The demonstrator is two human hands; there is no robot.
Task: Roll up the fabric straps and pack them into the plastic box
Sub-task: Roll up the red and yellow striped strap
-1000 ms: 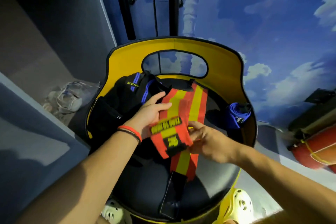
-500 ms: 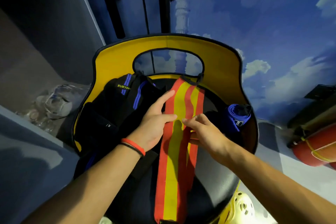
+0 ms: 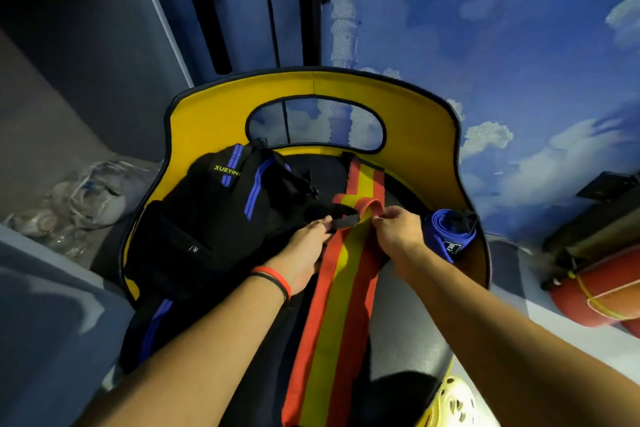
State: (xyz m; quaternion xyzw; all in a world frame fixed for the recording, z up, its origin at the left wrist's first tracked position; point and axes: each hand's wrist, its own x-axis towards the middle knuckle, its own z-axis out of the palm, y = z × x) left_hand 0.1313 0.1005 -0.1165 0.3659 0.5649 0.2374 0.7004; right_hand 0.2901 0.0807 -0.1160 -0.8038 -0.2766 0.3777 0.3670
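Note:
A long red-and-yellow striped fabric strap [image 3: 337, 315] lies lengthwise on the black seat of a yellow-backed chair [image 3: 207, 121]. Its far end is folded back toward me in a loop. My left hand [image 3: 304, 253] pinches the black tab at that folded end. My right hand [image 3: 398, 239] pinches the red edge of the loop from the right. A rolled blue strap [image 3: 446, 236] rests at the seat's right side, against the chair's rim. I see no plastic box in this view.
Black padded gear with blue stripes [image 3: 214, 218] fills the seat's left half. A shelf recess at the left holds a clear plastic bundle [image 3: 83, 201]. A red cylinder [image 3: 602, 291] lies at the right. A yellow perforated shoe [image 3: 453, 402] shows below the seat.
The strap went from folded with its labelled end on top to stretched along the seat. Its far end is now turned back, and both hands have moved up to hold it.

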